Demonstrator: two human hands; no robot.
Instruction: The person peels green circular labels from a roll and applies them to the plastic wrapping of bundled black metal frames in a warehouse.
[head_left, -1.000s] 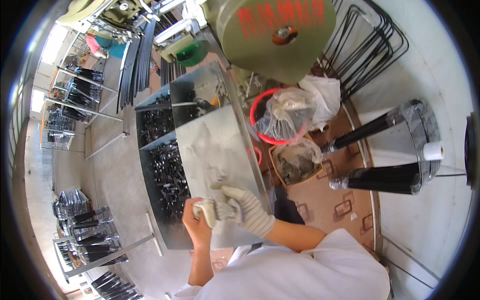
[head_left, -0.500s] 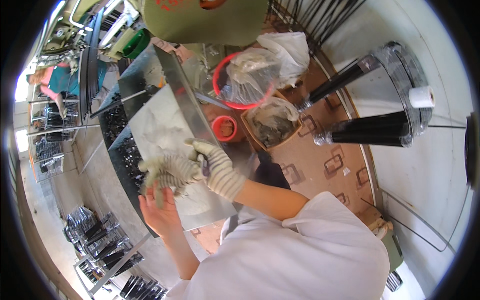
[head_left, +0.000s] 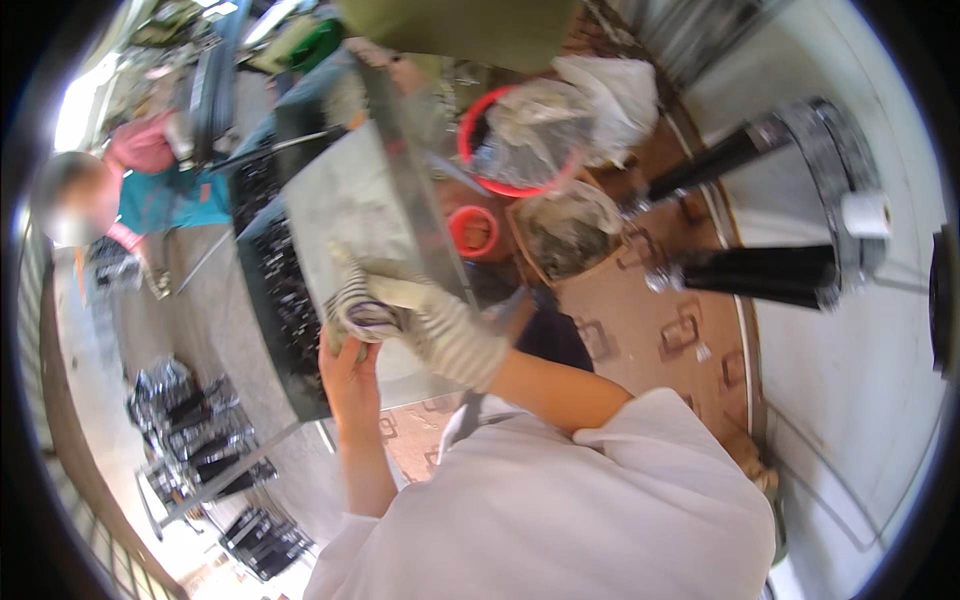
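A striped white-and-grey work glove covers my right hand (head_left: 435, 325), whose fingers are closed on a second striped glove (head_left: 362, 308). That loose glove is bunched, and its purple-edged cuff opening shows. My bare left hand (head_left: 347, 375) is pressed against it from below, with thumb and fingers closed around its lower part; some of the fingertips are hidden behind the fabric. Both hands are over the near part of a pale metal work surface (head_left: 335, 205).
Small dark parts fill a trough (head_left: 283, 290) along the bench's left side. To the right are a small red tub (head_left: 473, 231), a red basin (head_left: 466, 135) with plastic bags, and a carton (head_left: 530, 245). Wrapped black bars (head_left: 765, 278) lean by the wall. A person (head_left: 150, 170) is at far left.
My hands have come closer together around the loose glove, and my left fingers have closed on it. The whole view has shifted, and the person at far left appears larger.
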